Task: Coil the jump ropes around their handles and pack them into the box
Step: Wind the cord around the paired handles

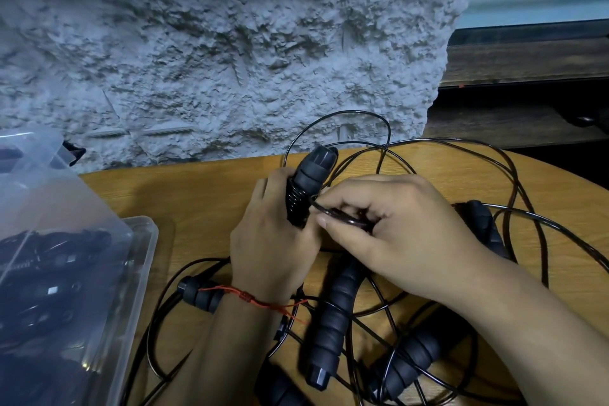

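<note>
Just above the table (pixel 197 201), the left hand (pixel 270 241) grips a handle (pixel 311 175), fingers curled round it. The right hand (pixel 389 227) pinches the rope (pixel 324 210) beside its coils. Spare handles (pixel 333 316) lie nearer; the box (pixel 146 241) stands left.

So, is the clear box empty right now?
No, dark coiled jump ropes already lie inside the clear box.

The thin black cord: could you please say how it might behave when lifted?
The cord is probably springy, not limp: its free loops arch above the table unaided. Glossy, so likely slippery; it may unwind from the handle if released.
</note>
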`<move>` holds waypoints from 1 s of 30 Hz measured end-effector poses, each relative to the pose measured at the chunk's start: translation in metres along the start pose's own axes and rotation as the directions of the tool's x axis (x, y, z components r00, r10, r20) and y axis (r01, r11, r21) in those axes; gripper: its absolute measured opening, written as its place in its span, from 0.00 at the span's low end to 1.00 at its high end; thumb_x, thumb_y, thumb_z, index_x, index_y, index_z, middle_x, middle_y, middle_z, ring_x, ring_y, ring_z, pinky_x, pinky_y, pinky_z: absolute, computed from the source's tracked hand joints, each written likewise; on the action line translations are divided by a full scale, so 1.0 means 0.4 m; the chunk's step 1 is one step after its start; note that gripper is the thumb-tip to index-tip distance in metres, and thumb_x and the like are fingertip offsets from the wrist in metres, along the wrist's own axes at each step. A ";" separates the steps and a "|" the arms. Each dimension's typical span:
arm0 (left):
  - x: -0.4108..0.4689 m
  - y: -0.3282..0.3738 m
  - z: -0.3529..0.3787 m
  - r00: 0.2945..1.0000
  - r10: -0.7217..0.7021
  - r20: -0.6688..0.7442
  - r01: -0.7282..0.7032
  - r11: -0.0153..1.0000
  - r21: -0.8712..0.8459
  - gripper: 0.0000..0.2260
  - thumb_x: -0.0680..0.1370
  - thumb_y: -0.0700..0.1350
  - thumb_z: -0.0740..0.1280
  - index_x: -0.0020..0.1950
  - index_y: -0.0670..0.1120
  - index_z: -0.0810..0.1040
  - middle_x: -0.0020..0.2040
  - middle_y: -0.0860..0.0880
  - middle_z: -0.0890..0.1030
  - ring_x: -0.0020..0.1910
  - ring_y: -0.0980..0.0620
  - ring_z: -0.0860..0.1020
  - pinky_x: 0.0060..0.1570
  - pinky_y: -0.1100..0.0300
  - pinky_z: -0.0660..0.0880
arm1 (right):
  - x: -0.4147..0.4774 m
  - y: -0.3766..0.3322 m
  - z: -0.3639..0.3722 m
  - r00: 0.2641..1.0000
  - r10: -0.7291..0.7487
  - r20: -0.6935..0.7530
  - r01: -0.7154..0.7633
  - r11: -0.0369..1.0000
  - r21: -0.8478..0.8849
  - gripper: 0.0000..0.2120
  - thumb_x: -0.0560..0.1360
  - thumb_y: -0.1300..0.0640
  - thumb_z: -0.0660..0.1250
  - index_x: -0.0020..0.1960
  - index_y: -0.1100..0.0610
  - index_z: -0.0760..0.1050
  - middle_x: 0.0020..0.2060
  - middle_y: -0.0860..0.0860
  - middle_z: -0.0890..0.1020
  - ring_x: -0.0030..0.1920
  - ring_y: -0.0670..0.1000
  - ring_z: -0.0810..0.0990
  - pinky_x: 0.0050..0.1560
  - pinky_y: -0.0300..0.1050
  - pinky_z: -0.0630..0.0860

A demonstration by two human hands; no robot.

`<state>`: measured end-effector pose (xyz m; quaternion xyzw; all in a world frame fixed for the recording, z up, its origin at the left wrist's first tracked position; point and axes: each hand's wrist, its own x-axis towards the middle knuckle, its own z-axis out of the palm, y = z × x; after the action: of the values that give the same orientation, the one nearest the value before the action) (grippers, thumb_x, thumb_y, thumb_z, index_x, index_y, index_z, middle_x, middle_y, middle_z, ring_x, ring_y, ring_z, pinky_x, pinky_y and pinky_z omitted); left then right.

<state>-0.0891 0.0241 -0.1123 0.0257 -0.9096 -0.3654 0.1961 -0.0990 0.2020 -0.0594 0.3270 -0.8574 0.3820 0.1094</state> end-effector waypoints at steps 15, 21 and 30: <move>-0.001 0.007 0.005 0.987 0.072 0.145 -0.079 0.996 0.037 0.16 0.79 0.68 0.64 0.55 0.58 0.80 0.43 0.59 0.81 0.41 0.61 0.79 0.35 0.63 0.70 | 0.015 0.052 -0.106 0.993 -0.052 0.109 0.073 0.977 -0.201 0.15 0.80 0.43 0.72 0.67 0.39 0.82 0.49 0.35 0.81 0.44 0.36 0.79 0.42 0.48 0.79; -0.008 -0.006 0.006 0.923 0.236 0.303 -0.236 0.971 -0.037 0.18 0.78 0.70 0.63 0.46 0.56 0.76 0.38 0.57 0.77 0.38 0.58 0.77 0.34 0.62 0.69 | 0.011 0.067 -0.125 0.976 -0.184 0.120 0.218 0.879 -0.424 0.17 0.81 0.41 0.68 0.69 0.40 0.81 0.48 0.40 0.82 0.37 0.47 0.81 0.33 0.39 0.65; -0.009 -0.027 -0.002 0.790 0.520 0.325 -0.379 0.830 -0.409 0.19 0.80 0.57 0.70 0.63 0.44 0.82 0.52 0.55 0.83 0.49 0.52 0.83 0.43 0.49 0.79 | 0.012 0.127 -0.129 0.976 -0.034 0.215 0.082 0.972 -0.222 0.19 0.81 0.33 0.61 0.66 0.38 0.82 0.47 0.29 0.79 0.48 0.32 0.78 0.42 0.40 0.76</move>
<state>-0.0865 0.0161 -0.1202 -0.3068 -0.8364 -0.4475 0.0779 -0.1385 0.2623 -0.0516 0.3756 -0.8925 0.2406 0.0667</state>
